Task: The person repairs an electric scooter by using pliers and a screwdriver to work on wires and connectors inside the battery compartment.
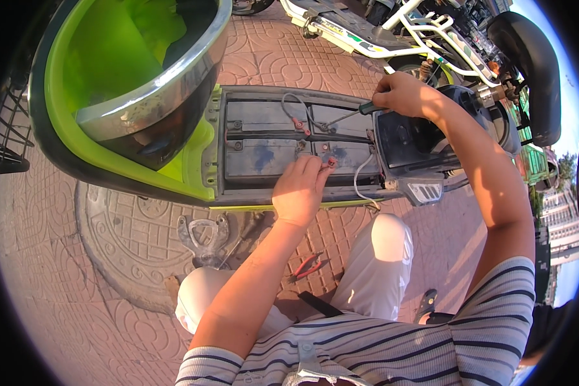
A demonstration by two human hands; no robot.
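Observation:
My right hand grips the dark green handle of a screwdriver. Its thin shaft slants left, with the tip at a terminal on the back right battery. Fingers of my left hand are pinched at a small red cable end, over the inner edge of the front right battery; the fingertips partly hide it. Beside these lie a back left battery and a front left battery, all grey and dusty. A looped grey wire with a red end crosses the back pair.
The batteries sit in the floor of a green scooter. A pale cable hangs over its near side. On the paving lie red-handled pliers and a metal bracket, near a round manhole cover. A white bike frame stands behind.

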